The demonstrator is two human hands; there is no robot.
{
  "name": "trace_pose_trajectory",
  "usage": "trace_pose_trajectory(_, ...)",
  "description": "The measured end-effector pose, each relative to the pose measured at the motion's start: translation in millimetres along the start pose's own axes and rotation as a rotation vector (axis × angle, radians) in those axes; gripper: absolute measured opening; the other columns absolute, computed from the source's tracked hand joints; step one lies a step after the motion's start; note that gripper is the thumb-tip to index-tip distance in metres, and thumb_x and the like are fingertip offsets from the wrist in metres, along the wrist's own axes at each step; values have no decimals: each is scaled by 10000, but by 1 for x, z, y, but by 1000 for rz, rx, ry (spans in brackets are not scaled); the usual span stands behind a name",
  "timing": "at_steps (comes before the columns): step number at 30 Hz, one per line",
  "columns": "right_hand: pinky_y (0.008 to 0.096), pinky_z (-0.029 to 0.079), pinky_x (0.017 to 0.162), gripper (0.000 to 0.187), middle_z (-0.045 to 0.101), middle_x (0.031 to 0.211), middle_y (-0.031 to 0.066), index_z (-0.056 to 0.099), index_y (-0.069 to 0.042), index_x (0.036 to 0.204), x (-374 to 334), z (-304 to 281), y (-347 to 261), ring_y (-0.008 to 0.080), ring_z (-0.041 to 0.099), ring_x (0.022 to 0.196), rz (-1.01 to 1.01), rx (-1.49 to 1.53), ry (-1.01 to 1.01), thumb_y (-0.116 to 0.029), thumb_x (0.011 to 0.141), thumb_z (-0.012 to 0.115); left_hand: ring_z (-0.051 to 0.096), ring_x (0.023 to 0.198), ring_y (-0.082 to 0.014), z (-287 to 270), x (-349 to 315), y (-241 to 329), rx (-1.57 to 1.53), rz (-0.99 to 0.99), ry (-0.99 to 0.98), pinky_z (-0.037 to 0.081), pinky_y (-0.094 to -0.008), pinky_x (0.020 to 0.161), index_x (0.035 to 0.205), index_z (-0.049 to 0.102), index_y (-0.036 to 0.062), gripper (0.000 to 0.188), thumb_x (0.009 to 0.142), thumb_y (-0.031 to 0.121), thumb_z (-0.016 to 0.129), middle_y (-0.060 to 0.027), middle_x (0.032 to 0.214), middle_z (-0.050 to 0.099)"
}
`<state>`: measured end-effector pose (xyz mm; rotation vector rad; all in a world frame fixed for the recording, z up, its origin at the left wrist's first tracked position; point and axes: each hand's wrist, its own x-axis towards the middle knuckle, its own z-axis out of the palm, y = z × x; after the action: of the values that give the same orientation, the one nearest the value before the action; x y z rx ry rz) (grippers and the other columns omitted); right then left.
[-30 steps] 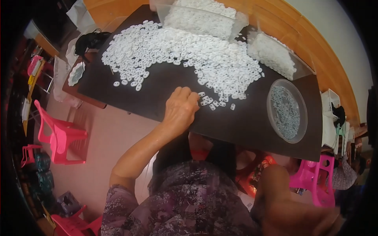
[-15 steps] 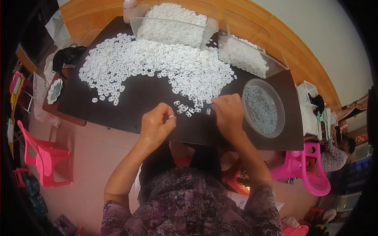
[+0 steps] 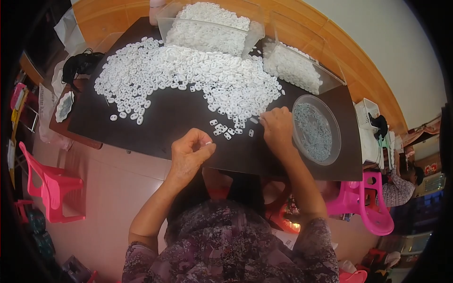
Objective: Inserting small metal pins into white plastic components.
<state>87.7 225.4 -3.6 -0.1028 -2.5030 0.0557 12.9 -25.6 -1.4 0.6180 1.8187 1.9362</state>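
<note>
My left hand (image 3: 189,152) is over the table's near edge, its thumb and fingers pinching a small white plastic piece (image 3: 208,143). To the right, my right hand (image 3: 278,128) rests by the front edge of the heap, its fingers closed together. A blurred white piece (image 3: 254,120) lies just off its fingertips; whether the fingers hold anything is hidden. Between the hands sits a loose cluster of white two-holed pieces (image 3: 220,127). Behind it spreads a wide heap of white oval two-holed pieces (image 3: 188,68). Beside my right hand stands a round clear tray (image 3: 334,154) of small grey metal parts (image 3: 314,134).
Two clear bins, a large bin (image 3: 249,43) and a smaller bin (image 3: 330,80), hold more white pieces on the dark table (image 3: 163,118). A pink bottle (image 3: 155,12) is at the back. Pink chairs stand left (image 3: 59,188) and right (image 3: 363,203).
My left hand has shifted slightly right and down, still pinching the white piece. The right hand has moved a little right, and a blurred white piece now shows beside its fingertips.
</note>
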Motion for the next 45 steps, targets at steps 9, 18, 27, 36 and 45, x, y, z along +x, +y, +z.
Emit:
trace_pose_trajectory(9,374,383,669,111,549,764,64,641,-75,792,-5,-20,-15,267,487,752,12,69,14,-57,694,689,474,631,-31,3,-2,-4,-66,7,13,393,-178,574,845,599,13,98,828,69,678,35,717,540)
trace_pose_trajectory(18,387,374,680,91,541,737,62,620,-98,750,2,1,-25,275,483,767,-13,63,-78,-107,697,693,557,672,-56,11,-6,-6,-88,38,32,428,-183,584,979,646,7,174,853,125,670,-13,775,624)
trace_pose_trajectory(27,366,416,638,117,557,723,63,605,-66,779,6,-7,-36,247,522,720,129,281,-100,-83,705,694,588,625,-81,14,-5,0,-267,-99,32,438,-182,530,940,637,3,128,862,104,650,-52,758,644)
trace_pose_trajectory(36,209,449,660,126,633,854,18,654,3,924,3,-26,-65,54,565,770,637,1239,-228,-35,805,636,578,588,-91,20,-4,4,-400,-169,-7,443,-189,516,932,626,-18,139,861,99,648,-65,735,640)
trace_pose_trajectory(45,376,414,643,68,562,740,107,637,-51,807,-4,7,-54,298,517,706,-13,327,75,-89,751,649,578,624,-78,27,-8,6,-285,-123,71,430,-180,547,954,634,9,122,856,82,637,-56,770,644)
